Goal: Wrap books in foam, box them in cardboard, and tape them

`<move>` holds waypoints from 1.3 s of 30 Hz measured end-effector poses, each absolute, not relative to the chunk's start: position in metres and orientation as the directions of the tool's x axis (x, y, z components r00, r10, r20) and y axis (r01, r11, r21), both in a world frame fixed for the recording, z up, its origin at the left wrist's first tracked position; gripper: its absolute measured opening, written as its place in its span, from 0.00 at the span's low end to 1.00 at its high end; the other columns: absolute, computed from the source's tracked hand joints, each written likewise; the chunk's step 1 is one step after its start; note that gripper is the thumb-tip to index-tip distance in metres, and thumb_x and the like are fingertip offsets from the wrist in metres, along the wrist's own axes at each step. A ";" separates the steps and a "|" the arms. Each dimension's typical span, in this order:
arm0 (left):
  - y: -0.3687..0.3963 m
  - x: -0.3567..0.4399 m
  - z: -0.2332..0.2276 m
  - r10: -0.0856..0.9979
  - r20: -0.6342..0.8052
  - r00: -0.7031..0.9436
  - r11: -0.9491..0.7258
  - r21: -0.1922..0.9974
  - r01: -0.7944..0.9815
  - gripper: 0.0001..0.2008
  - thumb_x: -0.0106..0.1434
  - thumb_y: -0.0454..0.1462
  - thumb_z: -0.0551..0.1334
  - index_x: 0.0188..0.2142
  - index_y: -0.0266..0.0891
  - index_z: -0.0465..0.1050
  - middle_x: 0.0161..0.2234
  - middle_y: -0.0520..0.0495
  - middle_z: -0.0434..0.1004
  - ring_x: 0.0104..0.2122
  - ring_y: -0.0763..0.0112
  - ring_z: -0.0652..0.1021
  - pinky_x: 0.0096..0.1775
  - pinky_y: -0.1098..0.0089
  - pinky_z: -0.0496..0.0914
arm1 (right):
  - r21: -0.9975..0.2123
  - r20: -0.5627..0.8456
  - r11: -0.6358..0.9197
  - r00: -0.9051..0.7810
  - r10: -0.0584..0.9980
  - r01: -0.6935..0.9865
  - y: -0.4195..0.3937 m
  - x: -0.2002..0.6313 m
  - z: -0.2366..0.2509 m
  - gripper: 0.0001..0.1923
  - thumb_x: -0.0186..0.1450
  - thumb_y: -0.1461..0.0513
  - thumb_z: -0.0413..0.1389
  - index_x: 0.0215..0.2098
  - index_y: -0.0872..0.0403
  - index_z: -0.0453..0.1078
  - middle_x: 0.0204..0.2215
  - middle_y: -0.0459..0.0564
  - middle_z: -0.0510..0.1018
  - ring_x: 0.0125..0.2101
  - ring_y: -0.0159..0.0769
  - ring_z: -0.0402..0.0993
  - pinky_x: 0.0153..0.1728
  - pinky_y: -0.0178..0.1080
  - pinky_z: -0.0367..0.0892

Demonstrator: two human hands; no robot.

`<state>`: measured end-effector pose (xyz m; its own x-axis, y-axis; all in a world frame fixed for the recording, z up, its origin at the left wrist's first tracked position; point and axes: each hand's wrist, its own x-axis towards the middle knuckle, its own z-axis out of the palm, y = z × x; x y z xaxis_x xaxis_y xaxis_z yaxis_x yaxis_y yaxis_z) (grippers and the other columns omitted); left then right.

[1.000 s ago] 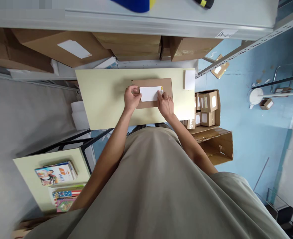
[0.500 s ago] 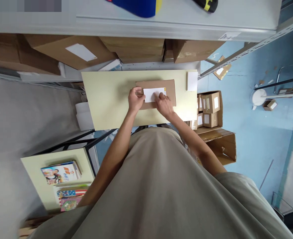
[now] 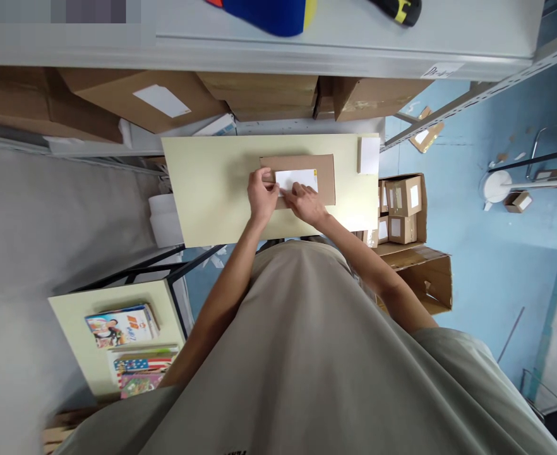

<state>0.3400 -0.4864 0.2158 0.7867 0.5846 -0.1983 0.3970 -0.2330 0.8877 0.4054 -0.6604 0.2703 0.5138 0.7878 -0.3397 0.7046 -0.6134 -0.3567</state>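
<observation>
A flat brown cardboard parcel lies on a pale yellow table. A white label sits on the parcel's top. My left hand rests on the parcel's left end, fingers curled at the label's left edge. My right hand lies flat with its fingers pressed on the label's lower part. A small stack of white labels lies at the table's far right corner.
Metal shelving with cardboard boxes stands behind the table. An open carton of small labelled boxes sits on the blue floor at right. A second pale table with colourful books is at lower left.
My right hand has slid leftward across the label, from its right edge toward the middle. My left hand stays at the label's left edge. The view shifted slightly.
</observation>
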 end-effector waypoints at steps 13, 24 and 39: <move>-0.499 0.334 0.236 0.602 -0.124 0.789 -0.311 0.874 0.374 0.25 0.66 0.28 0.71 0.60 0.46 0.75 0.67 0.35 0.72 0.63 0.50 0.82 0.64 0.52 0.80 | -0.403 -0.399 -0.776 0.671 0.625 0.484 -0.629 0.403 0.268 0.34 0.83 0.63 0.43 0.85 0.60 0.52 0.63 0.68 0.82 0.54 0.52 0.82 0.57 0.48 0.76; -0.481 0.318 0.230 0.659 -0.248 0.710 -0.183 0.863 0.471 0.31 0.61 0.35 0.77 0.62 0.44 0.74 0.66 0.32 0.77 0.69 0.43 0.78 0.71 0.42 0.73 | -0.318 -0.474 -0.725 0.560 0.679 0.611 -0.615 0.406 0.276 0.34 0.84 0.61 0.44 0.86 0.54 0.54 0.62 0.70 0.81 0.54 0.56 0.83 0.55 0.52 0.75; -0.491 0.289 0.377 0.302 -0.263 0.916 0.180 0.960 0.216 0.26 0.70 0.61 0.74 0.55 0.47 0.86 0.56 0.42 0.90 0.58 0.47 0.89 0.61 0.46 0.84 | -0.787 -0.281 -0.579 0.713 0.643 0.212 -0.691 0.401 0.264 0.23 0.83 0.54 0.48 0.62 0.56 0.79 0.56 0.63 0.82 0.50 0.46 0.82 0.56 0.49 0.79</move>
<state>0.2892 -0.4907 0.3773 0.9162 0.3022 -0.2632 0.2162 0.1802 0.9596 0.4015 -0.6914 0.2640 0.7128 0.6427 -0.2807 0.2122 -0.5791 -0.7872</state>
